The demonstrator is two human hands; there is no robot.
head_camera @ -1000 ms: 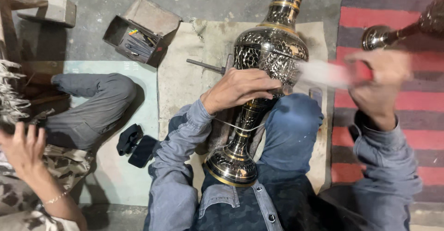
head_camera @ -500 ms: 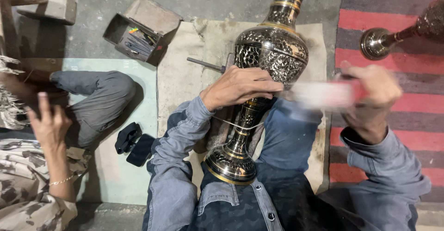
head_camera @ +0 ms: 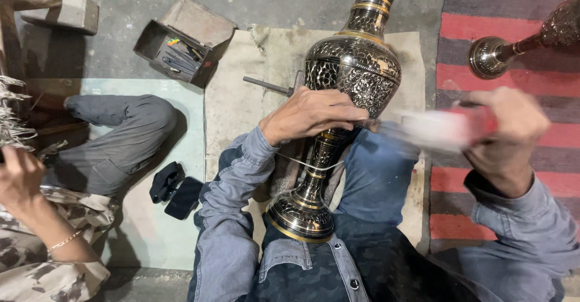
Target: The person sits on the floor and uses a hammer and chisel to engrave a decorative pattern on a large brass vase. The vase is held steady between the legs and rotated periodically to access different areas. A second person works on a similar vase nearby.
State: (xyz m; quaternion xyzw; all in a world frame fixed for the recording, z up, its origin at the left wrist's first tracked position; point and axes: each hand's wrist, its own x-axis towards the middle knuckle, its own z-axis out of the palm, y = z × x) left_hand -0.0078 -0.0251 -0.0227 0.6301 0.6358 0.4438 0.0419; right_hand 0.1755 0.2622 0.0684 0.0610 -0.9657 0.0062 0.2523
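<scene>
Your left hand (head_camera: 311, 116) is resting on the engraved brass vase (head_camera: 350, 90), which is blocking the middle. A second vase (head_camera: 519, 39) is crowding your right hand (head_camera: 504, 136). A co-worker's knee (head_camera: 130, 133) and open tool box (head_camera: 181, 45) are narrowing the left; bare cloth (head_camera: 241, 114) is lying between.

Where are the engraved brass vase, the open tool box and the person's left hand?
engraved brass vase (head_camera: 353, 72): head view, on its round belly.
open tool box (head_camera: 175, 51): head view, on the tools inside.
left hand (head_camera: 311, 113): head view, on its back.
</scene>
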